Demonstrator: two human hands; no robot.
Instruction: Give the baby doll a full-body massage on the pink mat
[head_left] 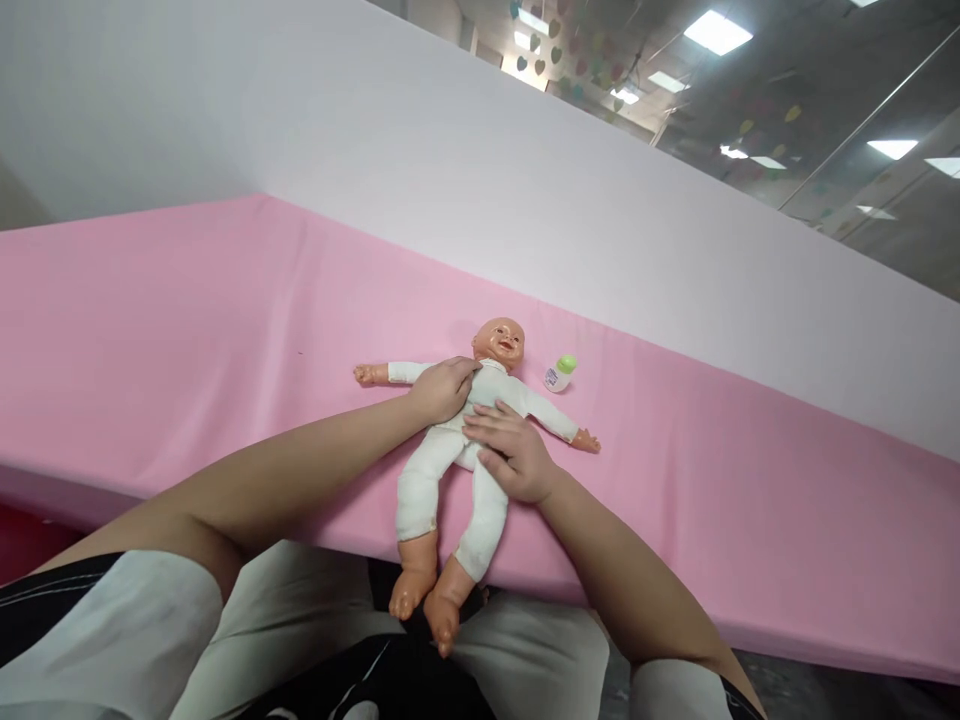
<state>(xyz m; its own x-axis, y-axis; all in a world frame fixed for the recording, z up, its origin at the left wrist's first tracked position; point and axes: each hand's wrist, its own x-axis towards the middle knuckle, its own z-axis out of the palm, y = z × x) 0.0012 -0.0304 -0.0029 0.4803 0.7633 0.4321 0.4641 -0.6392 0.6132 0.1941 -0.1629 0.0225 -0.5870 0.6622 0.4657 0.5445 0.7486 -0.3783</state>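
Note:
A baby doll (pixel 431 470) with a white cloth body lies on its back on a pink padded surface (pixel 600 530), its bare feet past the front edge. Its arms are spread out to both sides. My left hand (pixel 444 388) rests on the doll's chest near one shoulder, fingers pointing inward and partly hidden by the back of the hand. Lower down, my right hand (pixel 517 455) lies across the belly and hip with its fingers stretched out and slightly apart. Beside the doll's head, to the right, is a small bottle (pixel 560 373) with a green cap.
A white wall (pixel 420 150) runs along the back of the pink surface. Above it, glass panes show ceiling lights (pixel 718 32) and hanging heart shapes (pixel 555 28). Something red (pixel 30 545) shows at the lower left. My legs are under the front edge.

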